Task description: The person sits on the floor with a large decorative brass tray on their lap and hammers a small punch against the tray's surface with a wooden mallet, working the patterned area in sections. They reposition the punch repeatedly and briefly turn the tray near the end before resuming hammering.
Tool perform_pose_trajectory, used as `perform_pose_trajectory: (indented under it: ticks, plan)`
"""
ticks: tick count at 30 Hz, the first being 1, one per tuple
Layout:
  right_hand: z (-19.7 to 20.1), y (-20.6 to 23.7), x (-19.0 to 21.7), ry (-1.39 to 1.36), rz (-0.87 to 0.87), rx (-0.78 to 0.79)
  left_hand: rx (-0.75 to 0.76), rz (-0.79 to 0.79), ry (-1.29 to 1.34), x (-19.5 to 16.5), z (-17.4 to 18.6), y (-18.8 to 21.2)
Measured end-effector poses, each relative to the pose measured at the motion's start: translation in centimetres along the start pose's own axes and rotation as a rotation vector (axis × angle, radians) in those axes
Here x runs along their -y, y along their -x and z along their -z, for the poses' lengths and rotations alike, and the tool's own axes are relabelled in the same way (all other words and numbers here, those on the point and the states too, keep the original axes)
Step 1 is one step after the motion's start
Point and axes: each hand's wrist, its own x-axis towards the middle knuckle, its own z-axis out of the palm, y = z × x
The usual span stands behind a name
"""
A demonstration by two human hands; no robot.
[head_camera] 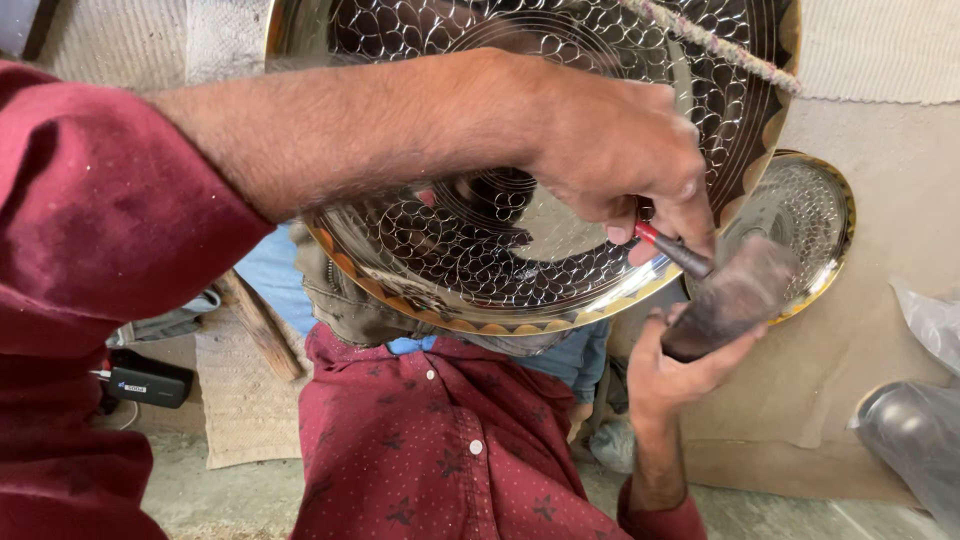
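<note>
So the big engraved metal plate [470, 250] fills most of the view, shiny silver with a scalloped pattern and a gold-ish rim, propped tilted on the person's lap against the dark red shirt [440, 440]. The left arm in a red sleeve reaches across from the left side, forearm right over the plate's face, blocking a good chunk of the pattern. The left hand [620, 150] is curled down with fingers pinched tight around a thin chisel [672, 248] with a red band, its tip down near the plate's lower right edge. The right hand [675, 370] comes up from below, wrist bent, fingers wrapped shut around a dark blurred mallet [735, 295] sitting just above the chisel's top end. Behind that, a smaller patterned plate [810, 220] leans on the beige wall. A frayed cord [715, 45] crosses the top. Small black device [148, 385] lies on the floor at left, and something wrapped in clear plastic [915, 430] at far right.
</note>
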Motion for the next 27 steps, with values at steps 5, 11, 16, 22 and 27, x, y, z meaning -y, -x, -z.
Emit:
perform_pose_trajectory:
  ticks: [5, 11, 16, 22, 27]
  plan:
    - [-0.5, 0.6, -1.1, 0.028, 0.101, 0.025, 0.086, 0.043, 0.038, 0.1, 0.2, -0.2]
    - [1.5, -2.9, -0.7, -0.063, 0.071, 0.126, -0.236, 0.120, -0.100, -1.0, -0.4, 2.6]
    - [5.1, -8.5, 1.0, -0.113, 0.037, 0.234, -0.722, 0.219, -0.072, -2.6, -2.8, 4.7]
    - [6.9, -13.2, 3.1, -0.058, 0.003, 0.163, -0.843, 0.255, -0.155, -2.4, -4.0, 5.1]
    - [6.8, -14.0, 4.9, -0.270, -0.181, -0.009, -0.707, 0.266, -0.089, -1.9, -3.7, 4.7]
